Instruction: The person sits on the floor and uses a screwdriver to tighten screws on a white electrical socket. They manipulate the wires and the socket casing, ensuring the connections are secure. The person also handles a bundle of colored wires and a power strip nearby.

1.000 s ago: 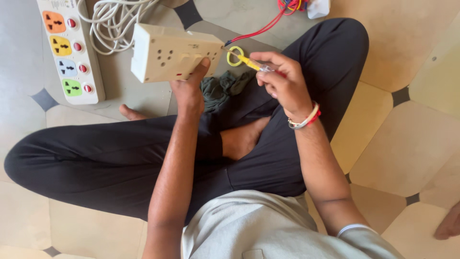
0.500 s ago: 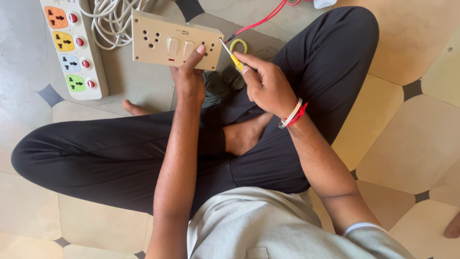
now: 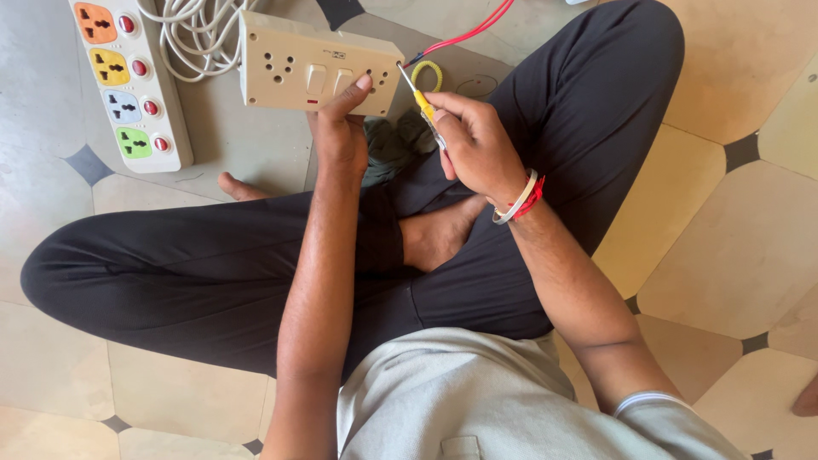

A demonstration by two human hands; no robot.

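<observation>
Floor point(image 3: 750, 255) was large beige and grey tiles w/ small dark diamond insets; person sat cross-legged on it in black trousers, grey top at bottom of frame. Upper left of frame: white power strip point(image 3: 128, 81) w/ four coloured sockets (orange, yellow, blue, green) and red switches, coiled white cable point(image 3: 200, 34) just beside it. Red wires point(image 3: 464, 36) ran off toward top centre. Small yellow ring point(image 3: 426, 75) lay on floor near top centre, just right of the box. Dark green cloth point(image 3: 396, 145) sat bunched between the hands, over the lap.

Left hand point(image 3: 341, 136) was raised at upper centre, forearm running up from bottom of frame, fingers closed around lower edge of cream switch-and-socket box point(image 3: 315, 72), index fingertip pressed on its front face near right end. Box held face-up, above the knees, top centre-left.

Right hand point(image 3: 477, 145) was just right of it, wrist w/ white and red bands, fingers pinched shut on yellow-handled screwdriver point(image 3: 417, 95). Tip angled up-left, at the box's right edge; exact contact hard to tell.
</observation>
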